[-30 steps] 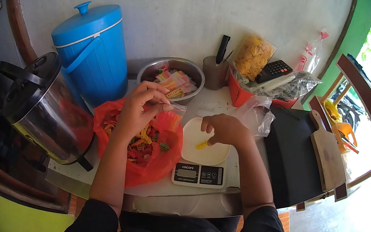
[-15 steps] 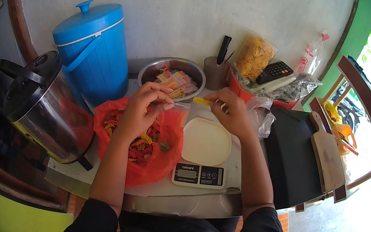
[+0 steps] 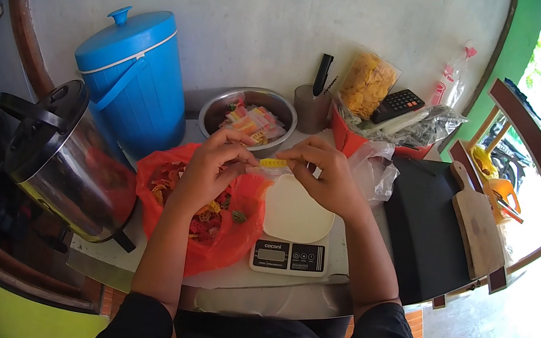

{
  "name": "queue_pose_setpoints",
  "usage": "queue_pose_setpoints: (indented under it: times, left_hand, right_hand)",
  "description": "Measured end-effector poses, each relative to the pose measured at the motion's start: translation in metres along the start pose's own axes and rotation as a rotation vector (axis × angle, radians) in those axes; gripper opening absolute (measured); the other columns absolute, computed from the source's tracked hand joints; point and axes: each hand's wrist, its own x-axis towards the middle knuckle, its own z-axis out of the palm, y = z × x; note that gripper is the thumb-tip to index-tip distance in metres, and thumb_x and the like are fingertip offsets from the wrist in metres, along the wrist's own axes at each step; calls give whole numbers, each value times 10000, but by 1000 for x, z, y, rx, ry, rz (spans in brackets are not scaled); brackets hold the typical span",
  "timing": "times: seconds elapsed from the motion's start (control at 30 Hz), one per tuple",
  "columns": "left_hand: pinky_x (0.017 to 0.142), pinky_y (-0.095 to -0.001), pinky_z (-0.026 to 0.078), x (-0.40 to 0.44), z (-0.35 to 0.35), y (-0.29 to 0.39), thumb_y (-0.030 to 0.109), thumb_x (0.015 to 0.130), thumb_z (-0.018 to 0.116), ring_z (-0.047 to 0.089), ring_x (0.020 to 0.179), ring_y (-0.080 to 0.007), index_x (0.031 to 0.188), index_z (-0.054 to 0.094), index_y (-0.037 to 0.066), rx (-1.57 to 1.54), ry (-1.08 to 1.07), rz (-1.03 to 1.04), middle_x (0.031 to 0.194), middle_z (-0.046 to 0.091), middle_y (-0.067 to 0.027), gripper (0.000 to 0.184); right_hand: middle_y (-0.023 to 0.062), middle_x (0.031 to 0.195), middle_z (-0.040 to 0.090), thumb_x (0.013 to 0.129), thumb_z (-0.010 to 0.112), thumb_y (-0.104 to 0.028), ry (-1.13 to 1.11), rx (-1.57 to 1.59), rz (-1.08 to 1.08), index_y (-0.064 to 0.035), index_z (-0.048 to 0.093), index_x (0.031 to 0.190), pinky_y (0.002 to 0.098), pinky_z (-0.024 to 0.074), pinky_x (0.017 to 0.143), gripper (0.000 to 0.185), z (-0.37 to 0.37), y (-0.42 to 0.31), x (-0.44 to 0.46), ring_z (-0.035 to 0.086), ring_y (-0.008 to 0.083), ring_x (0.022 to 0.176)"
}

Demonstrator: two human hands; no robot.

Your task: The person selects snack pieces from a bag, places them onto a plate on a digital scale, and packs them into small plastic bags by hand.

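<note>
My right hand (image 3: 322, 175) pinches a small yellow ridged strip (image 3: 273, 163), like an uncooked cracker piece. Its left end meets the fingertips of my left hand (image 3: 219, 161), which are closed on what looks like a small clear plastic bag (image 3: 263, 171), hard to make out. Below my left forearm an open red plastic bag (image 3: 242, 235) holds many red, yellow and green pieces. Under my right hand stands a white kitchen scale (image 3: 288, 257) with a bare cream plate (image 3: 300, 216). Behind both hands a steel bowl (image 3: 207, 120) contains small filled packets (image 3: 253, 124).
On the left stand a steel pot (image 3: 83, 168) and a blue lidded jug (image 3: 138, 91). At the back right, a red basket (image 3: 345, 138) carries a calculator (image 3: 399, 106) and chips (image 3: 368, 82). A wooden cutting board (image 3: 477, 226) lies on a black surface (image 3: 417, 227) at right.
My right hand has moved left and slightly down, bringing the yellow strip from apart to the fingertips of my left hand. The left hand stays nearly in place.
</note>
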Motion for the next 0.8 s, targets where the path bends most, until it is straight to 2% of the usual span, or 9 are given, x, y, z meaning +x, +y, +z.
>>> queue_pose_setpoints:
  times: [0.07, 0.17, 0.23, 0.33, 0.47, 0.57, 0.67, 0.77, 0.8]
  left_hand:
    - [768, -285, 572, -1, 0, -3, -109, 792, 672, 667, 926, -170, 884, 675, -5, 18, -13, 10, 1141, 573, -88, 139]
    - [756, -308, 545, -2, 4, -2, -76, 784, 686, 656, 921, -185, 885, 681, 19, 32, -34, -3, 1133, 574, -78, 139]
    - [752, -342, 506, -2, 5, 0, -34, 791, 682, 642, 907, -208, 891, 677, 50, 34, -40, 10, 1113, 570, -67, 131]
    - [769, -350, 504, -1, 7, 3, -9, 790, 690, 647, 901, -204, 879, 679, 52, 66, -35, 35, 1121, 571, -65, 108]
    - [775, -318, 539, -1, 6, 5, -91, 751, 700, 646, 953, -205, 875, 687, 30, 40, -20, 46, 1124, 590, -76, 174]
    - [777, -319, 543, 0, 7, 7, -94, 753, 698, 645, 959, -208, 873, 677, 28, 36, 2, 70, 1125, 585, -82, 172]
    - [778, -310, 555, 0, 7, 9, -107, 764, 684, 642, 983, -212, 884, 662, 23, -22, 13, 62, 1133, 570, -97, 178]
    - [780, -300, 566, -1, 7, 8, -113, 785, 665, 637, 1010, -212, 894, 649, 21, -96, 53, 69, 1140, 555, -108, 174]
    - [782, -299, 569, 0, 7, 9, -112, 793, 659, 635, 1018, -213, 895, 647, 21, -84, 62, 86, 1139, 552, -110, 169]
  right_hand:
    - [68, 875, 609, 840, 614, 32, -43, 9, 31, -48, 715, 1040, 288, 470, 694, 238, 0, 1, -1, 588, 163, 771]
    - [68, 884, 610, 829, 657, 26, -45, -6, -65, -29, 703, 1033, 271, 488, 705, 217, 1, -2, -1, 609, 156, 796]
    - [66, 888, 625, 812, 702, 8, 41, 41, -15, -22, 693, 1012, 255, 499, 713, 203, 4, -9, 0, 624, 144, 798]
    - [77, 876, 653, 787, 738, -8, 106, 58, 0, -15, 665, 1004, 257, 522, 687, 229, 12, -13, -1, 651, 152, 778]
    - [51, 843, 683, 776, 779, -54, 128, 133, 155, -42, 678, 961, 253, 512, 721, 211, 16, -8, 0, 641, 116, 751]
    - [43, 822, 684, 781, 787, -96, 144, -11, 131, -51, 691, 923, 283, 507, 722, 177, 15, -10, 1, 634, 116, 779]
    - [63, 866, 680, 797, 781, -144, 63, -76, 24, -53, 708, 904, 310, 502, 731, 159, 13, -7, 1, 631, 138, 808]
    - [91, 886, 674, 804, 768, -179, 59, 125, -5, -35, 715, 888, 345, 510, 716, 175, 20, -5, 2, 645, 222, 815]
    - [95, 890, 672, 808, 763, -188, 52, 60, -65, -37, 716, 901, 347, 512, 718, 183, 20, -4, 2, 647, 232, 823]
